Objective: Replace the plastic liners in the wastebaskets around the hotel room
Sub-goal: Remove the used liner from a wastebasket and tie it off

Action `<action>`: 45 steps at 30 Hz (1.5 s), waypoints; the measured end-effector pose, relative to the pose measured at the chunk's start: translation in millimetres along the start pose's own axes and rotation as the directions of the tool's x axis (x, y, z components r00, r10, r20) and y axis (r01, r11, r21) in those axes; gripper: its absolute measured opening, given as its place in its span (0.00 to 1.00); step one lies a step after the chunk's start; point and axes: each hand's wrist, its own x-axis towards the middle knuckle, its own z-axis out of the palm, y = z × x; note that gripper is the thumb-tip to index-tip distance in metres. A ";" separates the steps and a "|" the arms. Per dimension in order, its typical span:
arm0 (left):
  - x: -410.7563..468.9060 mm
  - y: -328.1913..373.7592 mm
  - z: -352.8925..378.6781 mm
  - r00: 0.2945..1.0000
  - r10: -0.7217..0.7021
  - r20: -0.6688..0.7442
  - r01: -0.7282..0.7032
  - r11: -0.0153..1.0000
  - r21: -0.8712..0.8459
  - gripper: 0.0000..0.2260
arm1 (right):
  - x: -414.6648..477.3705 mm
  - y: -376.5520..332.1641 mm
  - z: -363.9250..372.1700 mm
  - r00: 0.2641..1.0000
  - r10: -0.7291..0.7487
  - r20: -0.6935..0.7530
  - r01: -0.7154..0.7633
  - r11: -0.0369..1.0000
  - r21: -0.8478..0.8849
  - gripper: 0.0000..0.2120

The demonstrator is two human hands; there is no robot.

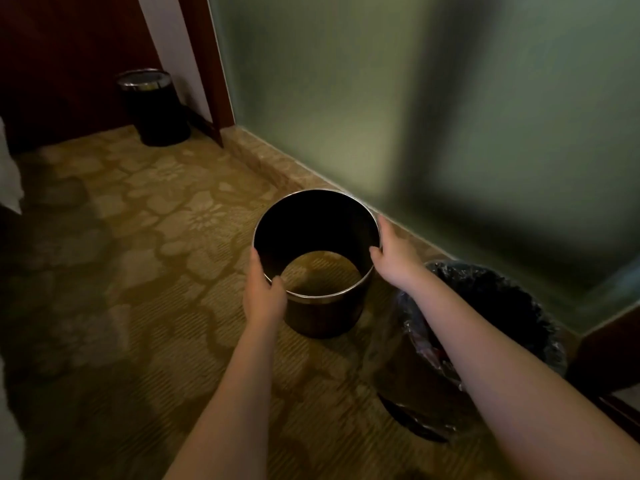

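A dark round wastebasket shell (323,318) with a metal rim stands in the middle of the view, and patterned carpet shows through its open bottom. My left hand (265,294) grips the near left of the rim, thumb inside. My right hand (394,254) grips the right side of the rim the same way. I cannot tell whether the shell rests on the carpet or hangs just above it. To its right, under my right forearm, stands a dark bin (426,407) lined with a crinkled clear plastic liner (491,299) that has rubbish inside.
Another black wastebasket (152,105) with a chrome top stands at the far left by a dark wooden door. A frosted glass wall (415,116) with a stone kerb runs along the right. White fabric (8,178) hangs at the left edge. Dark furniture (609,358) is at the right.
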 end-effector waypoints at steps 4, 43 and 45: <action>13.7 -8.7 9.5 0.990 0.028 0.140 -0.047 0.989 0.139 0.30 | 10.3 5.9 15.7 0.994 0.108 -0.018 -0.109 0.990 -0.084 0.29; -142.9 42.9 114.0 0.164 0.439 0.883 -0.980 -0.033 0.198 0.17 | -198.2 186.5 -57.1 0.744 -0.668 0.006 0.581 0.643 -0.499 0.12; -147.8 47.8 118.4 0.146 0.434 0.889 -0.982 -0.041 0.182 0.15 | -202.1 192.1 -59.7 0.756 -0.655 0.013 0.575 0.654 -0.493 0.11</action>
